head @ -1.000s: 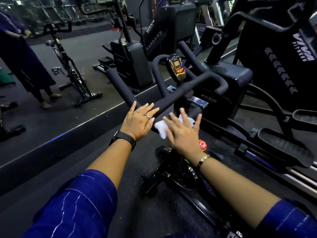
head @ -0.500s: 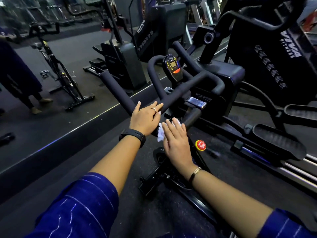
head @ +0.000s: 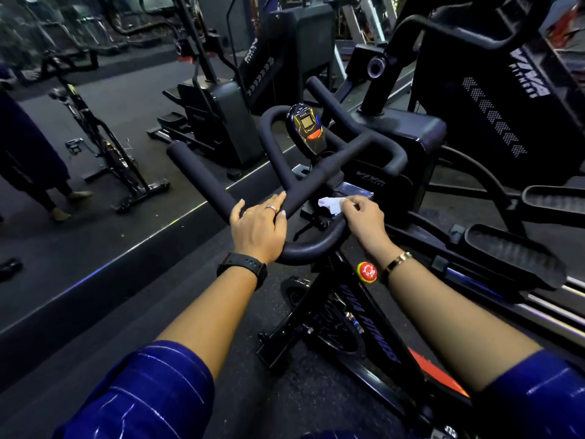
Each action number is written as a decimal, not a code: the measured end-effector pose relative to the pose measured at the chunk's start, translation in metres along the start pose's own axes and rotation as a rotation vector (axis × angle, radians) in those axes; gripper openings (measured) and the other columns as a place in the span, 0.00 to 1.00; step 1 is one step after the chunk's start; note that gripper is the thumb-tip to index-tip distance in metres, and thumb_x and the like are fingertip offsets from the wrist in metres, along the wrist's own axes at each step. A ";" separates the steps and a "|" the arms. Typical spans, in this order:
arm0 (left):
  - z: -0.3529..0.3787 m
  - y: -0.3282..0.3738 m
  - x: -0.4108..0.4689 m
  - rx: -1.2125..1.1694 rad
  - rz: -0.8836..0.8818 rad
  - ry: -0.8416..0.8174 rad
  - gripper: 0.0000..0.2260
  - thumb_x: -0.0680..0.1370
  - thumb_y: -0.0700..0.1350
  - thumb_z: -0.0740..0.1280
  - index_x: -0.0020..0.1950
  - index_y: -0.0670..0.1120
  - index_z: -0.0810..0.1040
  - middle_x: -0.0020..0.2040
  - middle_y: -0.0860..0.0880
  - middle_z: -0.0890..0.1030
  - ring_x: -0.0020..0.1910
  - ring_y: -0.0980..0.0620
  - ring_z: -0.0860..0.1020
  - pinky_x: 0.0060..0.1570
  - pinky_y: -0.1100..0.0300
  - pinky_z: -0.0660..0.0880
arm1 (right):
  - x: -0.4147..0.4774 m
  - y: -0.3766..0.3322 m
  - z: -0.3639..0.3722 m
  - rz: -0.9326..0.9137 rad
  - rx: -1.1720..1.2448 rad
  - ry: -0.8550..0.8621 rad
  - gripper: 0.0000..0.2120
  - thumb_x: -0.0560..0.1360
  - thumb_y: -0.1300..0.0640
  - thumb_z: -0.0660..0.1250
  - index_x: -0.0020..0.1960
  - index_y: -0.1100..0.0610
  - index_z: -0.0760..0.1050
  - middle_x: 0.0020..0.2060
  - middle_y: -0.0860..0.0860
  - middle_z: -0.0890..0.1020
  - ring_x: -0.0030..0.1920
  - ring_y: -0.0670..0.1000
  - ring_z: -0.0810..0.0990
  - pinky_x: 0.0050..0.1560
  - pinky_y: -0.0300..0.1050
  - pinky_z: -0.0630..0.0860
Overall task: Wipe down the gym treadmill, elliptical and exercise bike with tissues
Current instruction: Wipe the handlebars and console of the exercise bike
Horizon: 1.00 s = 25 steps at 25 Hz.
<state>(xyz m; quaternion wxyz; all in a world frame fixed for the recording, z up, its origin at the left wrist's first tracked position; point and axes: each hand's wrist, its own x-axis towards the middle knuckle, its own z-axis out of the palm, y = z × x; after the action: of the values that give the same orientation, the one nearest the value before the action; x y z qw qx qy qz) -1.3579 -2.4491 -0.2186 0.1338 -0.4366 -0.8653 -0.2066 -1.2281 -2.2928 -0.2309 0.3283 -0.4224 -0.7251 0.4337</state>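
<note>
Bike step, I think: left hand point(head: 258, 224) lies flat on the bike handlebar point(head: 202, 175), fingers straight. The right hand point(head: 364, 218) pinches the tissue point(head: 329, 205) just by the inner bar (contact unclear). Next move – press it down & rub along the grip.

2 hands point(head: 258, 229) point(head: 364, 217), 1 tissue point(head: 329, 205), 1 exercise bike point(head: 373, 324), 1 elliptical point(head: 411, 137).
</note>
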 end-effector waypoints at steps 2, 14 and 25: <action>-0.001 0.001 0.002 -0.013 -0.006 -0.003 0.24 0.78 0.53 0.50 0.72 0.56 0.72 0.69 0.55 0.76 0.65 0.55 0.75 0.74 0.50 0.51 | -0.013 0.002 0.010 0.137 0.328 0.152 0.11 0.76 0.53 0.62 0.51 0.55 0.81 0.46 0.50 0.82 0.51 0.51 0.79 0.52 0.41 0.71; 0.000 0.002 -0.001 -0.030 0.004 0.017 0.24 0.77 0.49 0.51 0.71 0.54 0.73 0.69 0.53 0.76 0.63 0.52 0.76 0.72 0.51 0.53 | -0.120 0.058 0.053 -0.939 -0.239 -0.063 0.27 0.76 0.71 0.57 0.74 0.64 0.60 0.77 0.53 0.57 0.77 0.57 0.52 0.76 0.54 0.54; -0.006 0.010 -0.004 0.126 -0.167 -0.055 0.26 0.81 0.48 0.54 0.80 0.56 0.55 0.79 0.54 0.58 0.79 0.50 0.50 0.72 0.44 0.32 | 0.006 -0.019 -0.022 -0.561 -0.182 0.013 0.27 0.72 0.75 0.60 0.70 0.62 0.71 0.72 0.63 0.66 0.71 0.58 0.67 0.67 0.25 0.51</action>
<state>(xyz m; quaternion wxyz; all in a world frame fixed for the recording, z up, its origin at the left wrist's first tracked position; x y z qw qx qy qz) -1.3468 -2.4499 -0.2124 0.1195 -0.3592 -0.9133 -0.1502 -1.2181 -2.2846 -0.2038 0.4009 -0.2359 -0.8474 0.2561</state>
